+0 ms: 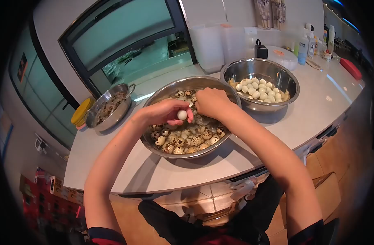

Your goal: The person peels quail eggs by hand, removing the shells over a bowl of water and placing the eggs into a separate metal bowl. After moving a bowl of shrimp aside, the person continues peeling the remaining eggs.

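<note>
Egg (182, 114) pinched in left hand (166, 112) inside the bowl (183, 156) rim; right hand (212, 102) curled, hold unclear

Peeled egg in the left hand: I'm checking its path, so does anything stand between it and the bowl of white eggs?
Yes. The right hand hangs over the speckled-egg bowl, right between the peeled egg held by the left hand and the bowl of white eggs. Past it, only the bowl rims.
</note>
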The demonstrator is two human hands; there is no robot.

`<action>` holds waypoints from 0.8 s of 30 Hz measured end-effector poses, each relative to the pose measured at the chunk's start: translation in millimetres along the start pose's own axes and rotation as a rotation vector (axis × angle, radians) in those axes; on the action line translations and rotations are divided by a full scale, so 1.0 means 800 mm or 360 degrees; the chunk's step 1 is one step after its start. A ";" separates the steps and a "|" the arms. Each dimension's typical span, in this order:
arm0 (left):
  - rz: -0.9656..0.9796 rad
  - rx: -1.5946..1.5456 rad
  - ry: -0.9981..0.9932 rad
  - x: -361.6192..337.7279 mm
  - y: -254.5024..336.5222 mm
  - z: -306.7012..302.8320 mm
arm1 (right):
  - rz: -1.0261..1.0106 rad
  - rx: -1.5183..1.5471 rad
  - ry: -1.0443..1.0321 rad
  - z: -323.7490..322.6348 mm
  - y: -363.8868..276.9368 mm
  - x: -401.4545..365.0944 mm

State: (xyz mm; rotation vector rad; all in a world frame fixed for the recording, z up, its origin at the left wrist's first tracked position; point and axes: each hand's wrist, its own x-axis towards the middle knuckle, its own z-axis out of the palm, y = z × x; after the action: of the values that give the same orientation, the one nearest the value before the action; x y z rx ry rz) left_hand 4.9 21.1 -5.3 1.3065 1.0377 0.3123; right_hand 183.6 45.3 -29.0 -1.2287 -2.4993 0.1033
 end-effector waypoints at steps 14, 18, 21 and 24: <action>-0.0154 0.2426 0.0486 0.036 -0.003 0.061 | 0.0146 0.0114 0.0037 -0.001 0.004 0.007; -0.0068 0.1871 0.0211 0.024 0.007 0.032 | 0.0149 0.0154 0.0076 -0.001 0.006 0.006; 0.0178 0.1593 0.0072 -0.002 0.019 0.030 | 0.0162 0.0205 0.0223 -0.001 0.007 0.007; 0.0230 0.1494 0.0230 -0.025 0.031 0.025 | 0.0179 0.0323 0.0493 -0.004 0.003 0.007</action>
State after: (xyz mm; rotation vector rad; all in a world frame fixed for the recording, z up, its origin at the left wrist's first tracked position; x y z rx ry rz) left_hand 18.5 1.4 24.1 2.2294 1.2711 0.0039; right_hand 183.0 51.0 -24.9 -1.1992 -2.1004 0.1763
